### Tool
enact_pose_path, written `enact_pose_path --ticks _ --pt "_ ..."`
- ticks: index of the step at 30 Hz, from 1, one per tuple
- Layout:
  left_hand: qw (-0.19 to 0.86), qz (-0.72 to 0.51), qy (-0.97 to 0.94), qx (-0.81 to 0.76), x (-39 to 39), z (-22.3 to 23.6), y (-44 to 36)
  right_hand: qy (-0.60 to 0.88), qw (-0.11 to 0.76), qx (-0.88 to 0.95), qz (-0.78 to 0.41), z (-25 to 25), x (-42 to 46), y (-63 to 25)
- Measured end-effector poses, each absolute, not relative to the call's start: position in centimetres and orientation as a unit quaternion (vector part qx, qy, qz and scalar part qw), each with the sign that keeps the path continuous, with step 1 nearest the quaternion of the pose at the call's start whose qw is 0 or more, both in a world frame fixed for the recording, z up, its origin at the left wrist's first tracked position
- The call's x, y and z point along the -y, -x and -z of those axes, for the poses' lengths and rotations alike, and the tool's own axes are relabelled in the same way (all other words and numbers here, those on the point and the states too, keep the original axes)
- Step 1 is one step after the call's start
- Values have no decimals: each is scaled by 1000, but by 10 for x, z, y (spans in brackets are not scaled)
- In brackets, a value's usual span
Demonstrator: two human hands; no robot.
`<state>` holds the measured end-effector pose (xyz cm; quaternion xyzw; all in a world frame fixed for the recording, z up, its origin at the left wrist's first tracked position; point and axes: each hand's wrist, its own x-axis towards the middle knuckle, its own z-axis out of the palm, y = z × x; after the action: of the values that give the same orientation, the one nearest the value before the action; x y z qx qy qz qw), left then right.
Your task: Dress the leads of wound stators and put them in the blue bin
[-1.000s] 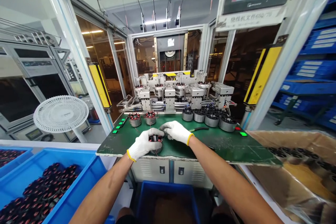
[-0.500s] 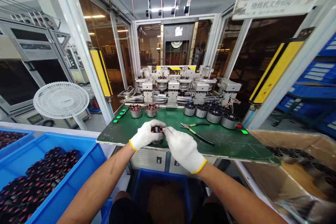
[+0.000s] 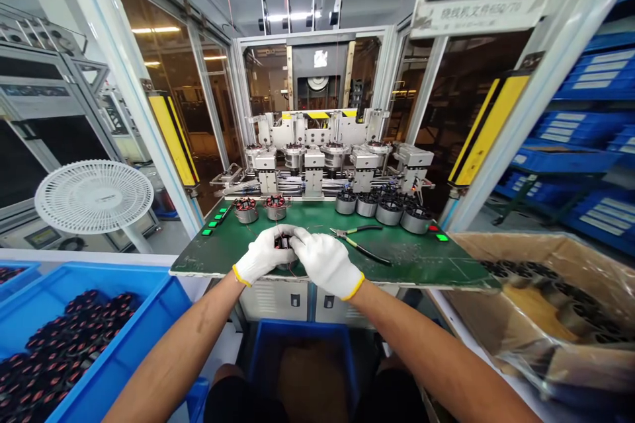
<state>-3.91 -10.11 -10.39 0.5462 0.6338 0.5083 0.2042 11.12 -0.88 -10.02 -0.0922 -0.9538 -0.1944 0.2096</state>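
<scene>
The left hand [image 3: 262,255] and the right hand [image 3: 325,263] wear white knit gloves with yellow cuffs. They are pressed close together near the front of a big green table [image 3: 426,263]. Between them is a short round metal motor part with dark red wire coils [image 3: 284,242]. It stands up on its round end, so its long middle line points up and down. The gloves hide most of it. The fingers curl in over its top from both sides, but you cannot tell just what they pinch. The left hand covers more of it, so that hand looks a little nearer.

Just to the right of the hands lie a pair of metal pliers with dark handles [image 3: 360,244]. Farther back on the table stand two round parts with red coils [image 3: 260,209] and a group of grey round metal parts [image 3: 389,211]. A blue plastic bin [image 3: 124,324] full of coils sits low on the left, and a brown cardboard box [image 3: 540,244] sits on the right.
</scene>
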Motion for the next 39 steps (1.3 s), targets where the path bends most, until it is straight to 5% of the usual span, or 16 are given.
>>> enact_pose_path --ticks 14,18,21,26,39 --pt "214 -485 -571 -627 102 99 57 124 212 968 -45 126 -16 -120" --pt "-46 -523 -502 -687 128 76 56 110 220 964 -102 126 -20 -120" --pt "-203 -362 -602 -682 148 69 31 110 216 963 -119 126 -21 -120" --pt "-197 8 -734 -650 144 94 -15 98 214 962 -138 125 -24 -119" --pt "-171 34 -725 -666 154 88 -11 185 185 963 61 115 -2 -114"
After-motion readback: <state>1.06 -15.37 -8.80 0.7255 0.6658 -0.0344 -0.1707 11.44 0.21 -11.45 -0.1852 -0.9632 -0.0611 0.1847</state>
